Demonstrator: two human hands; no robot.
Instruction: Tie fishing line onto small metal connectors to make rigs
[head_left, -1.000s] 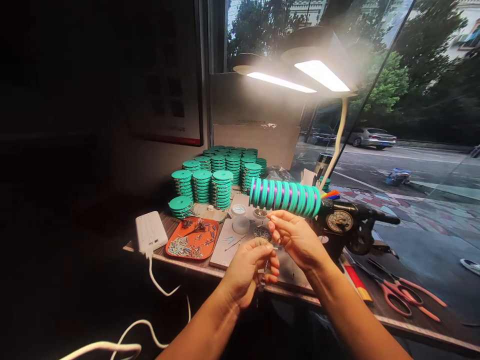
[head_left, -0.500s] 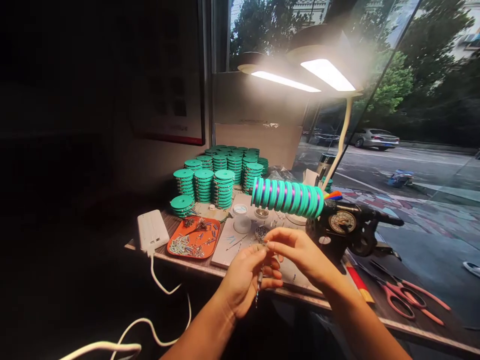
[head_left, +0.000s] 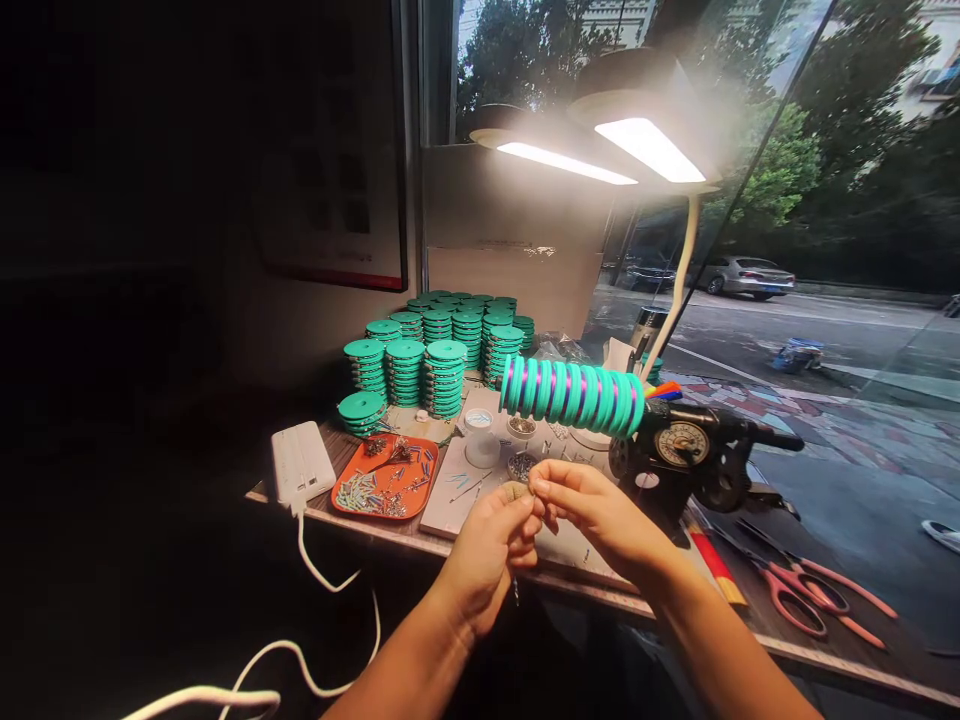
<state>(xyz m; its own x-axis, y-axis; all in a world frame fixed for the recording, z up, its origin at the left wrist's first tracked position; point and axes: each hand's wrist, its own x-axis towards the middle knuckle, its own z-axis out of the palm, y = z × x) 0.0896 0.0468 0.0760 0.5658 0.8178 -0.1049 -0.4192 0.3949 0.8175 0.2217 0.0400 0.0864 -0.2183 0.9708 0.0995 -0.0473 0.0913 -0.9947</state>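
Observation:
My left hand point(head_left: 491, 540) and my right hand point(head_left: 574, 500) meet fingertip to fingertip over the table's front edge. Both are closed in a pinch. What lies between the fingertips is too small to make out. Below my left hand's curled fingers hangs the thin end of a small item point(head_left: 516, 592), mostly hidden by the hand. Just beyond the fingers are a small dish of dark little parts point(head_left: 521, 465) and a pale work board point(head_left: 450, 505). Above them is a row of turquoise spools point(head_left: 571, 393) on a black winding machine point(head_left: 679, 445).
An orange tray point(head_left: 386, 478) of small tubes and metal parts is at left, beside a white power bank point(head_left: 301, 462) with a cable. Stacked turquoise spools point(head_left: 446, 378) stand behind. Pink-handled scissors point(head_left: 799, 600) lie at right. Two lit lamps point(head_left: 652, 150) hang overhead.
My left hand's lower fingers have curled in, hiding most of the thin item that showed beneath them. The right fingertips remain at the left ones. The view has shifted slightly.

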